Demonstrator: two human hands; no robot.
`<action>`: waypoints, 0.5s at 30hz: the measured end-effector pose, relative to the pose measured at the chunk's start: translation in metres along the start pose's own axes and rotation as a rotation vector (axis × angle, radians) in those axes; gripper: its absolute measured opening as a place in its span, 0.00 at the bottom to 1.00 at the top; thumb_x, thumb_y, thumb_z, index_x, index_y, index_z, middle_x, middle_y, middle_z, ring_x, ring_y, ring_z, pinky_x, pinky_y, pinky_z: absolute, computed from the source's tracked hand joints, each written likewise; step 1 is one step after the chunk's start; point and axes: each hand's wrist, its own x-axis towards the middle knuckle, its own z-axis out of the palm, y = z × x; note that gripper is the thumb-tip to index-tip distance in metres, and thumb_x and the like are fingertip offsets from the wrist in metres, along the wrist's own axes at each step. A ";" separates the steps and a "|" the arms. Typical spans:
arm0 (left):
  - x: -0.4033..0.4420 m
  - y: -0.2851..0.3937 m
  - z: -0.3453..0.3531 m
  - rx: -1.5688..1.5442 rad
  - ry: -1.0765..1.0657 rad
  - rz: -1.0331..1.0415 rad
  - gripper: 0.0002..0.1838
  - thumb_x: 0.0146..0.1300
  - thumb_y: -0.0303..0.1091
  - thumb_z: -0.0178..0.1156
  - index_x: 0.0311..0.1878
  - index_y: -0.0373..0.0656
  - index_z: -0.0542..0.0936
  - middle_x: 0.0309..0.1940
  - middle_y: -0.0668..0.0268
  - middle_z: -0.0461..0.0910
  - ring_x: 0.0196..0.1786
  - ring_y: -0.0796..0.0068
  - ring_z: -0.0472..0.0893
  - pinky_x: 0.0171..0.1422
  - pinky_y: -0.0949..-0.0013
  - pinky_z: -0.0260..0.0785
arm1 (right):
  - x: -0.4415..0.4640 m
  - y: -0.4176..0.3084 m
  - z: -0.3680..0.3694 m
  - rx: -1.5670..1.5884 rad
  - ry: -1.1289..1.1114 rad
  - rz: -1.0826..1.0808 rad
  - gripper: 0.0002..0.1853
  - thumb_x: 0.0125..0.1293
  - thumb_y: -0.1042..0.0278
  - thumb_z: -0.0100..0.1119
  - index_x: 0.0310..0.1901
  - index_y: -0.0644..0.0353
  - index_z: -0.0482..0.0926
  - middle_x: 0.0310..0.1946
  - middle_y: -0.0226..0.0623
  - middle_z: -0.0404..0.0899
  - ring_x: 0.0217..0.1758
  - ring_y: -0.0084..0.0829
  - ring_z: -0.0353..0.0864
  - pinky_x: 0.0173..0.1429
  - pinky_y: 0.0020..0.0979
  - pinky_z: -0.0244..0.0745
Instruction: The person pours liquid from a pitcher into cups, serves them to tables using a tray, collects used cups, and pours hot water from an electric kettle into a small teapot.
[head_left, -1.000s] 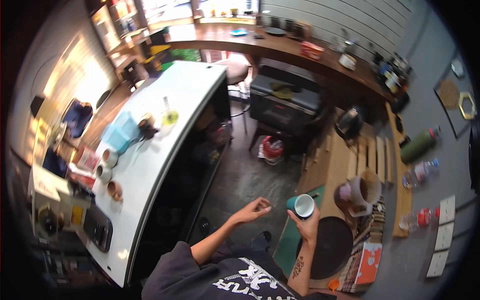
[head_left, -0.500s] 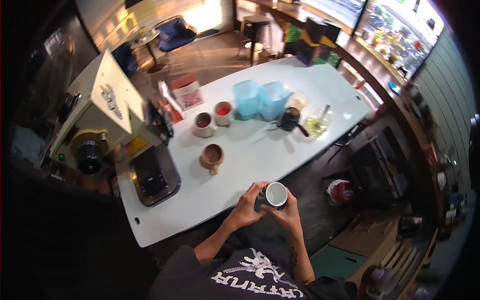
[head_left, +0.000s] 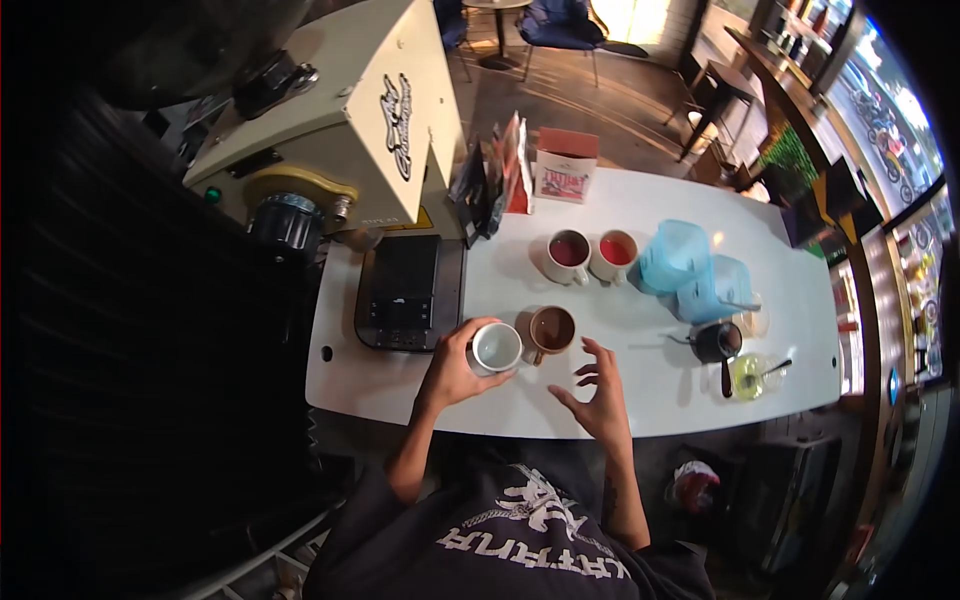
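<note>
Left hand is wrapped round white cup, just left of brown mug, near side of table; right hand is empty, fingers spread.

From close above, the head camera faces forward and down at the table

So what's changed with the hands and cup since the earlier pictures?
The cup moved from right of the brown mug to its left. The right hand let go and is open; the left hand now holds the cup alone. The brown mug and blue containers stayed put on the white table.
</note>
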 end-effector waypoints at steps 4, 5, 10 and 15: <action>0.030 -0.032 -0.001 0.022 0.014 -0.090 0.34 0.39 0.35 0.80 0.52 0.41 0.75 0.45 0.58 0.82 0.49 0.65 0.83 0.55 0.64 0.75 | 0.027 0.025 0.021 -0.115 0.084 0.016 0.54 0.42 0.61 0.82 0.70 0.60 0.58 0.60 0.49 0.63 0.54 0.41 0.73 0.51 0.37 0.77; 0.041 -0.043 0.000 0.042 -0.004 -0.108 0.34 0.39 0.34 0.80 0.52 0.41 0.75 0.45 0.58 0.82 0.49 0.63 0.82 0.55 0.63 0.74 | 0.034 0.032 0.028 -0.154 0.071 0.014 0.59 0.40 0.59 0.83 0.71 0.61 0.53 0.62 0.52 0.60 0.60 0.48 0.68 0.58 0.41 0.74; 0.091 -0.075 0.009 0.147 -0.017 -0.157 0.36 0.36 0.34 0.79 0.52 0.41 0.73 0.45 0.54 0.82 0.52 0.51 0.80 0.58 0.57 0.71 | 0.054 0.034 0.054 -0.138 0.128 0.022 0.62 0.41 0.55 0.83 0.69 0.74 0.48 0.62 0.65 0.57 0.65 0.60 0.62 0.66 0.49 0.65; 0.115 -0.093 0.015 0.212 0.001 -0.153 0.38 0.37 0.34 0.79 0.53 0.41 0.70 0.47 0.53 0.79 0.53 0.52 0.79 0.58 0.57 0.71 | 0.062 0.044 0.070 -0.172 0.153 0.097 0.58 0.45 0.54 0.80 0.69 0.73 0.50 0.59 0.63 0.61 0.60 0.58 0.66 0.63 0.49 0.66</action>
